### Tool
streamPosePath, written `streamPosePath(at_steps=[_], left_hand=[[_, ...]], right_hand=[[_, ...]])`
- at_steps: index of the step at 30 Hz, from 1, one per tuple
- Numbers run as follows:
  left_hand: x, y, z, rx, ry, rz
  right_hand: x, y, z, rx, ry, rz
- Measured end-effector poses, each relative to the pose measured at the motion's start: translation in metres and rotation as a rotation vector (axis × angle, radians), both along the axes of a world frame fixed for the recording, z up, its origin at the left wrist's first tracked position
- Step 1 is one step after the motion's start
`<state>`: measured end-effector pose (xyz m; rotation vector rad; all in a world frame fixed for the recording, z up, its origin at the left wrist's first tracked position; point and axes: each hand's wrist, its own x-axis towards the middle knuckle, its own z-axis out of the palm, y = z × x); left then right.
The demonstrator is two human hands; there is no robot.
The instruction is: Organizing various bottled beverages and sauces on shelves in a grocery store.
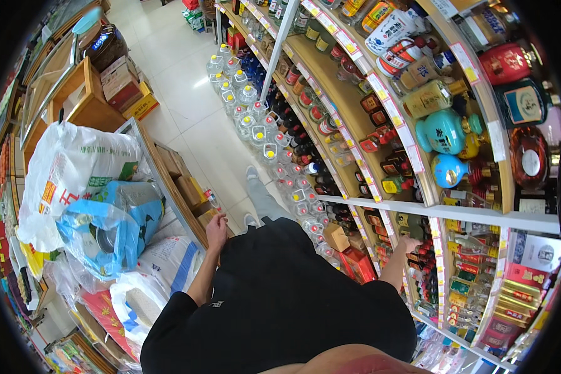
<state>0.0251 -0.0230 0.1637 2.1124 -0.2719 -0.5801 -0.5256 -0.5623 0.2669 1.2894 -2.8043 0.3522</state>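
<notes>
My left hand (216, 232) hangs beside the wooden edge of a display stand, its fingers loosely bent and slightly apart, with nothing visible in them. Just beyond it is a small clear bottle (212, 199) with a red-and-white label, near brown cartons (190, 191); the hand looks apart from it. On the other side, my right arm stretches to a liquor shelf. My right hand (409, 244) is among small dark bottles (422, 257) with red tops. Its fingers are too small and partly hidden to show whether they grip a bottle.
Large clear jugs (269, 151) with yellow and red caps line the floor along the shelves. White sacks (168, 262) and a blue plastic bag (115, 224) are piled at left. An open carton (336, 237) and a red box (358, 265) sit low by the shelf.
</notes>
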Motion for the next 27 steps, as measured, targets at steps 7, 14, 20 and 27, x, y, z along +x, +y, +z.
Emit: streamPosePath(at_steps=[7, 14, 20, 27], left_hand=[[0.088, -0.033, -0.008, -0.036, 0.055, -0.009], [0.209, -0.070, 0.033, 0.040, 0.068, 0.040], [0.306, -0.124, 0.066, 0.019, -0.037, 0.011], [0.369, -0.179, 0.051, 0.093, -0.022, -0.191]], right_hand=[[0.045, 0.046, -0.042, -0.352, -0.295, -0.041], [0.235, 0.120, -0.147, -0.143, -0.332, 0.012], [0.361, 0.117, -0.320, 0.269, -0.869, 0.280], [0.553, 0.096, -0.255, 0.691, -1.346, 0.357]])
